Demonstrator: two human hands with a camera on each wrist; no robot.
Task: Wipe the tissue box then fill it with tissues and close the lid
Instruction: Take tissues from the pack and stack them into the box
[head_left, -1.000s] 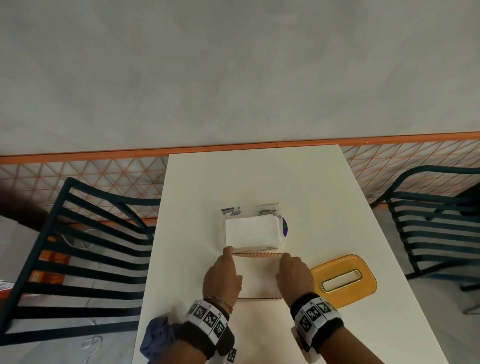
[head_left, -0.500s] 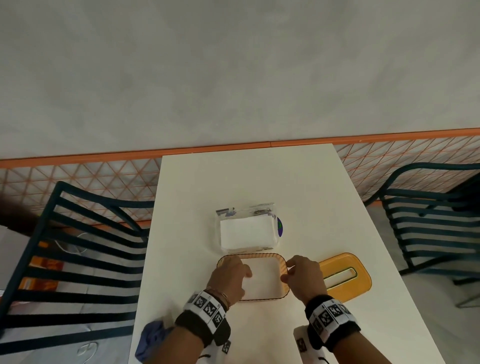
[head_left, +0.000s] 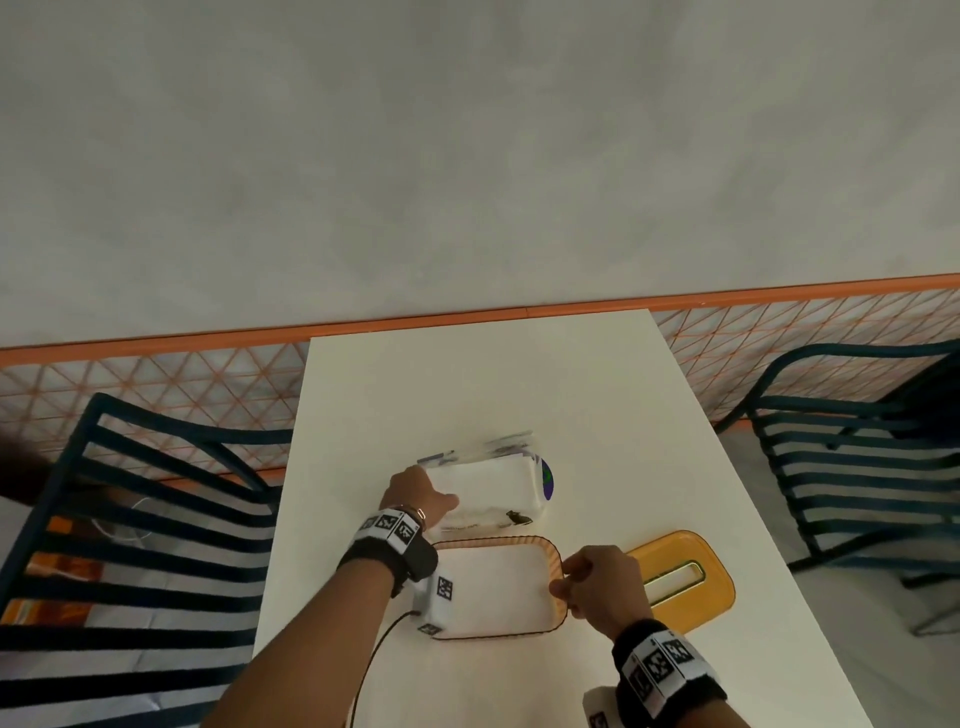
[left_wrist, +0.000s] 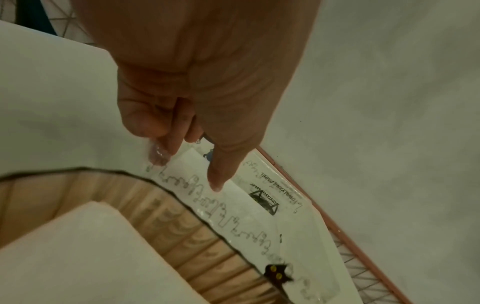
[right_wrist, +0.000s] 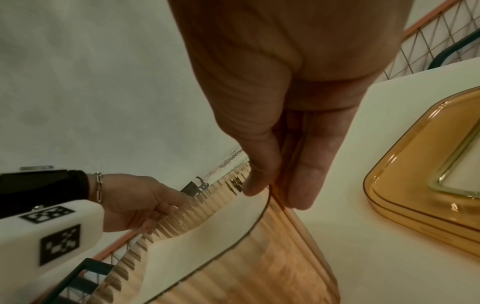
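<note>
An open amber ribbed tissue box (head_left: 556, 554) (left_wrist: 182, 236) (right_wrist: 272, 257) stands empty on the white table (head_left: 519, 389). My right hand (head_left: 571, 582) (right_wrist: 272, 195) pinches its right wall, thumb inside and fingers outside. Just behind the box lies a clear plastic pack of white tissues (head_left: 493, 483) (left_wrist: 259, 216). My left hand (head_left: 415, 493) (left_wrist: 187, 168) grips the pack's left end, thumb on top and fingers curled at the edge. The amber lid (head_left: 717, 587) (right_wrist: 415, 185) with its slot lies flat to the right of the box.
A dark slatted chair (head_left: 156, 519) stands left of the table and another (head_left: 857, 467) to the right. An orange-trimmed mesh panel and a grey wall close off the far side.
My left hand has left the box's left rim and reached forward onto the tissue pack. My right hand has stayed on the box's right wall.
</note>
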